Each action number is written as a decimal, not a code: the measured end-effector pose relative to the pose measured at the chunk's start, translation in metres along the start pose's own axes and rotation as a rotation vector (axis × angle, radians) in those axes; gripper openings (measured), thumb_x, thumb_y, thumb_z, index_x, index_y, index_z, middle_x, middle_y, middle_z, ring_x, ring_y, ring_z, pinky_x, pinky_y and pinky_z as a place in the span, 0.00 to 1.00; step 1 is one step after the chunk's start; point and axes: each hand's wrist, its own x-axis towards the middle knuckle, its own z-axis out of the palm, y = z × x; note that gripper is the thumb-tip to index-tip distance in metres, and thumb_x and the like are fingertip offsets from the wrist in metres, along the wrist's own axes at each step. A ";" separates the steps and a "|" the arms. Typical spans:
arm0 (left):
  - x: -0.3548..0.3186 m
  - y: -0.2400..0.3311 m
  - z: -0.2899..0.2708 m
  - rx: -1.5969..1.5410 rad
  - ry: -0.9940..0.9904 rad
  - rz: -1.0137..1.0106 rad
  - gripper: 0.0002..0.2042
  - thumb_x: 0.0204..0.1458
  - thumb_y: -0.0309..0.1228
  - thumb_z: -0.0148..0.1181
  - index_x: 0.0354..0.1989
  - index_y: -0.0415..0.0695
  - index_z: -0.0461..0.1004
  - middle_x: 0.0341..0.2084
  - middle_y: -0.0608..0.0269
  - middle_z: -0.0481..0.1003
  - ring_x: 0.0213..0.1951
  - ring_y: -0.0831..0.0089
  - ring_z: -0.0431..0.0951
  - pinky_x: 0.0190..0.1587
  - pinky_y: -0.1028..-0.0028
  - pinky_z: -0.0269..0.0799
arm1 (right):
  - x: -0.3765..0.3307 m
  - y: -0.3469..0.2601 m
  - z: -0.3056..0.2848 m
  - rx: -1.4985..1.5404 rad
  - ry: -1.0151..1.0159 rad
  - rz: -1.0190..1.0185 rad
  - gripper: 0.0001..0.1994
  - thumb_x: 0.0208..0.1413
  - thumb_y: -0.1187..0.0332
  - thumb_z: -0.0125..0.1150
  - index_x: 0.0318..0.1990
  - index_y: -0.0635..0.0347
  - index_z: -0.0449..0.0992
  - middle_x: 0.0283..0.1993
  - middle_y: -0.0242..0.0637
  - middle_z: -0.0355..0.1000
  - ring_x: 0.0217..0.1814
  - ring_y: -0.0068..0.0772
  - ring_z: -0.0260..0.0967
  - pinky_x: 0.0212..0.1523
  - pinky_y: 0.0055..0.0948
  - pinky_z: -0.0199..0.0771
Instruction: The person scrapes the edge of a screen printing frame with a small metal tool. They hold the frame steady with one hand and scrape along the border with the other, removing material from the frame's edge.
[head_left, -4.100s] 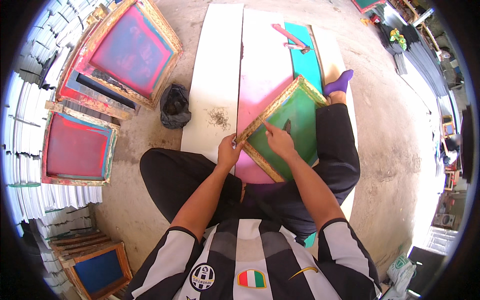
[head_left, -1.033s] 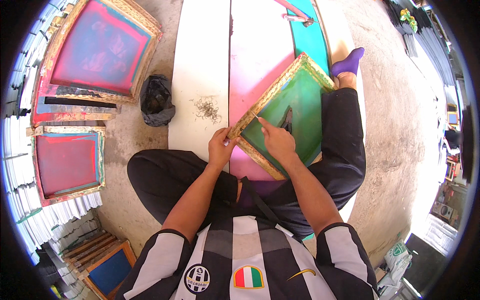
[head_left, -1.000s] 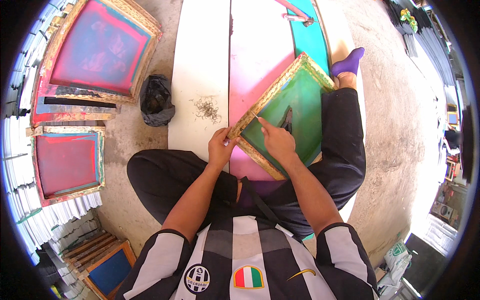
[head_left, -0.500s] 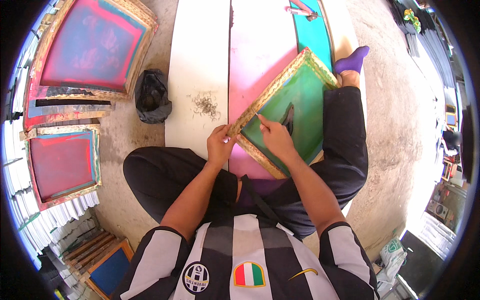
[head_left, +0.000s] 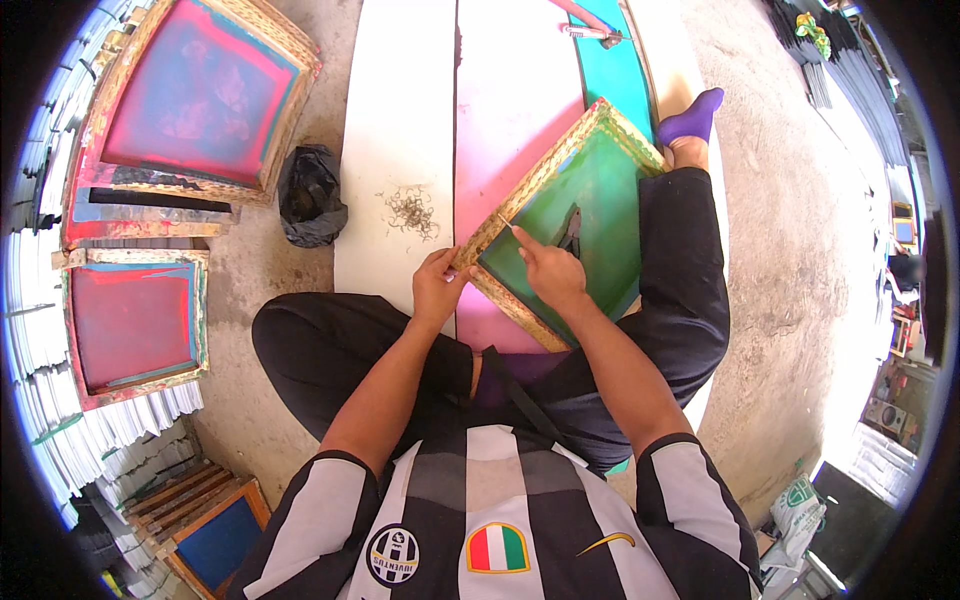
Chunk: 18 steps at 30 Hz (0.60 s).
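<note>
A wooden-edged screen printing frame (head_left: 553,163) with green mesh lies tilted in front of me, partly against my bent leg. My left hand (head_left: 437,287) is closed on its near left corner, thumb and fingers pinching the wood. Over the mesh, my right hand (head_left: 552,270) is closed with its index finger extended toward the inner edge of the left wooden bar. A thin pale tip shows at that fingertip; what the hand holds is mostly hidden. Dark pliers (head_left: 571,230) rest on the green mesh just beyond my right hand.
Small dark curled bits (head_left: 411,212) lie on the white board (head_left: 392,120). Beside it sits a black plastic bag (head_left: 311,197). Two red-meshed frames (head_left: 135,325) lean at the left. A red-handled tool (head_left: 585,17) lies on the turquoise strip (head_left: 620,75) at the far end.
The whole view has shifted slightly. My left hand keeps its grip on the frame's corner, and my right hand stays at the same bar with little movement.
</note>
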 end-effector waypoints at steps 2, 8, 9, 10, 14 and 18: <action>0.001 0.001 0.001 0.037 -0.006 0.037 0.27 0.48 0.33 0.75 0.55 0.33 0.77 0.47 0.48 0.79 0.38 0.65 0.82 0.43 0.70 0.79 | 0.011 0.019 0.012 0.274 0.045 -0.096 0.19 0.67 0.64 0.56 0.64 0.52 0.75 0.60 0.52 0.75 0.63 0.45 0.74 0.63 0.35 0.69; 0.002 0.007 -0.001 0.001 -0.042 -0.024 0.27 0.49 0.35 0.75 0.55 0.34 0.78 0.49 0.44 0.78 0.47 0.59 0.82 0.50 0.68 0.78 | 0.028 0.042 0.030 0.675 0.019 -0.117 0.20 0.66 0.65 0.57 0.65 0.55 0.73 0.61 0.48 0.75 0.63 0.37 0.74 0.64 0.35 0.68; 0.001 0.007 -0.002 0.008 -0.040 -0.026 0.26 0.49 0.35 0.75 0.55 0.34 0.78 0.49 0.44 0.78 0.46 0.58 0.82 0.50 0.68 0.78 | 0.026 0.038 0.029 0.680 0.024 -0.109 0.20 0.67 0.65 0.57 0.65 0.55 0.73 0.62 0.49 0.75 0.64 0.37 0.74 0.65 0.34 0.68; 0.001 0.008 -0.003 0.007 -0.040 -0.020 0.26 0.49 0.35 0.75 0.55 0.33 0.78 0.50 0.44 0.78 0.46 0.59 0.82 0.50 0.68 0.78 | 0.023 0.035 0.027 0.563 0.034 -0.103 0.20 0.67 0.65 0.57 0.65 0.55 0.73 0.61 0.49 0.75 0.63 0.36 0.74 0.64 0.34 0.68; 0.001 -0.005 0.000 -0.007 -0.007 0.012 0.27 0.48 0.34 0.75 0.55 0.32 0.77 0.49 0.45 0.79 0.42 0.62 0.83 0.46 0.70 0.79 | 0.005 0.013 0.008 -0.089 0.112 -0.154 0.22 0.68 0.62 0.56 0.68 0.52 0.70 0.53 0.47 0.80 0.52 0.37 0.79 0.55 0.37 0.74; 0.003 -0.001 0.006 0.024 -0.011 0.057 0.27 0.48 0.33 0.76 0.55 0.32 0.77 0.48 0.46 0.79 0.39 0.63 0.83 0.44 0.70 0.79 | 0.052 0.076 0.050 0.175 0.347 -0.558 0.25 0.69 0.58 0.55 0.71 0.47 0.65 0.40 0.42 0.82 0.33 0.39 0.80 0.35 0.43 0.78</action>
